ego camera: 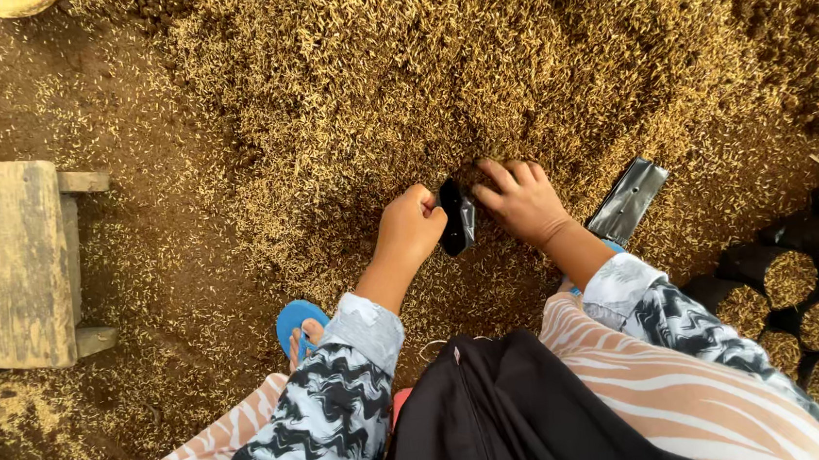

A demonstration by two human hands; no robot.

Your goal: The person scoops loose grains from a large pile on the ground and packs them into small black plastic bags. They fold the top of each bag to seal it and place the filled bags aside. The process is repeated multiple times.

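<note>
We see the small black bag [454,219] upright between our hands; left hand [410,228] pinches its rim; right hand [522,200], fingers spread, rests on the husk heap [475,69] beside it.

Husks [475,69] showing golden-tan over brown ground. Bag [454,219] between hands looking glossy black; flat bag [627,199] gleaming black-grey. Sandal [298,322] showing bright blue. Sleeves [331,411] wearing black-white wavy pattern, trousers [675,384] peach-white stripes. Stool [13,261] looking pale weathered wood.
</note>
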